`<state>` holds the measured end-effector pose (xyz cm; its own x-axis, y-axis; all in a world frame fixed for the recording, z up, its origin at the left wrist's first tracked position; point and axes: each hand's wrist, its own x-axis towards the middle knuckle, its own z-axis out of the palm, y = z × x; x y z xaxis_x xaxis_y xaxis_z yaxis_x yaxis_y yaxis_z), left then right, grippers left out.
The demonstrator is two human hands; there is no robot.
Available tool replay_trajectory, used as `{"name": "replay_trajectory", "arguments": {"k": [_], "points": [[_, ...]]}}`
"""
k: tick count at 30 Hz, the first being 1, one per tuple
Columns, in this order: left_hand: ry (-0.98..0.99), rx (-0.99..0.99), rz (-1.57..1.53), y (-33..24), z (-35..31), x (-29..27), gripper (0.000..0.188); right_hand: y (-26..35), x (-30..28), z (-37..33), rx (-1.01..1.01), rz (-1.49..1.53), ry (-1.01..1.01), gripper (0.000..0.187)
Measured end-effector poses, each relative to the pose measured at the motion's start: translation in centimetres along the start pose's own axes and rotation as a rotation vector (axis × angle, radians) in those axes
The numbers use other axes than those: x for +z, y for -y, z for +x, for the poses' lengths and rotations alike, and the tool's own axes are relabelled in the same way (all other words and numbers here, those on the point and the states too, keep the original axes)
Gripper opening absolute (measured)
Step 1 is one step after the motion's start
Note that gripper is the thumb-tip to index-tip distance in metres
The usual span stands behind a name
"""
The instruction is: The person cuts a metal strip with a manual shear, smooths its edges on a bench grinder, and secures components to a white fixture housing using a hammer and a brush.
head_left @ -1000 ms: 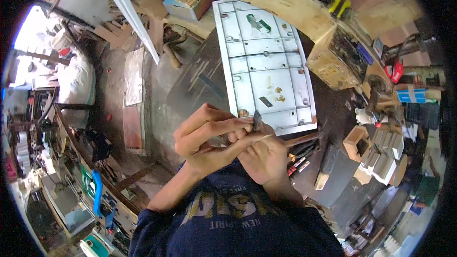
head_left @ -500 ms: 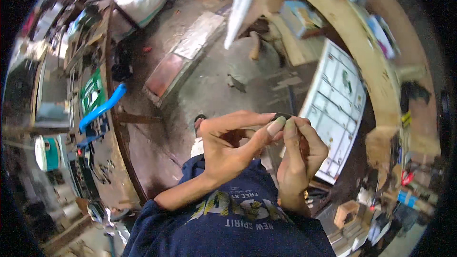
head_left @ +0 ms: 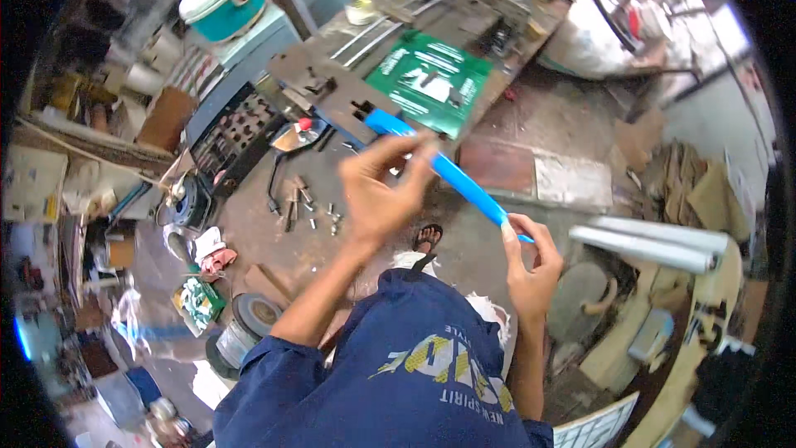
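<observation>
A long, bright blue lever-like bar (head_left: 468, 184) slants from a dark metal fixture (head_left: 332, 91) on the bench down toward the right. At its near end, my right hand (head_left: 535, 270) pinches the tip between thumb and fingers. My left hand (head_left: 385, 187) is over the bench beside the upper part of the bar, blurred. Its thumb and fingertips come together in a pinch; whatever lies between them is hidden. Behind the bar lies a green printed packet (head_left: 390, 91). Several small metal pins (head_left: 303, 191) are scattered on the bench left of my left hand.
The workbench (head_left: 249, 241) holds a bench grinder-like machine (head_left: 240, 336) at near left. A teal bucket with a white lid (head_left: 220, 4) stands far left. White metal lengths (head_left: 655, 241) lie to the right, near a curved wooden piece (head_left: 713, 299). A sack (head_left: 593, 37) is at far right.
The view has swung left toward the bench. My hands, earlier together on a small dark piece, have parted; the right one now grips the blue bar's end.
</observation>
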<state>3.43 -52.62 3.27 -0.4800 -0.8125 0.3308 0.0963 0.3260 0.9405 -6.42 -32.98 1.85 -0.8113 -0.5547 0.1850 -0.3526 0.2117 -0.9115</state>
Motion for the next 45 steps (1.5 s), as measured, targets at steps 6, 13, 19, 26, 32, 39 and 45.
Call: {"name": "replay_trajectory", "arguments": {"k": [6, 13, 19, 26, 32, 39, 45], "points": [[-0.395, 0.041, 0.222, 10.2, 13.3, -14.0, 0.017, -8.3, 5.1, 6.9, -0.061, -0.475, 0.445, 0.048], [-0.296, 0.049, 0.513, 19.9, 17.4, -18.6, 0.024, -11.0, 8.3, 12.2, 0.5, -0.253, 0.978, 0.055], [-0.187, -0.121, 0.51, 21.0, 18.2, -16.6, 0.061, -7.6, 8.7, 12.9, 0.244, -0.269, 0.919, 0.042], [-0.268, -0.226, 0.474, 22.7, 18.2, -16.1, 0.063, 2.2, 10.9, 17.9, 0.756, -0.665, 1.18, 0.048], [-0.142, -0.287, 0.505, 22.3, 19.9, -15.7, 0.064, 0.5, 9.8, 16.2, 0.625, -0.726, 1.054, 0.058], [-0.154, -0.346, 0.479, 22.1, 20.3, -15.9, 0.064, -2.5, 8.6, 14.4, 0.567, -0.718, 1.009, 0.069], [-0.139, -0.345, 0.474, 22.4, 20.4, -15.9, 0.065, -5.3, 8.4, 13.7, 0.582, -0.668, 1.054, 0.058]]}}
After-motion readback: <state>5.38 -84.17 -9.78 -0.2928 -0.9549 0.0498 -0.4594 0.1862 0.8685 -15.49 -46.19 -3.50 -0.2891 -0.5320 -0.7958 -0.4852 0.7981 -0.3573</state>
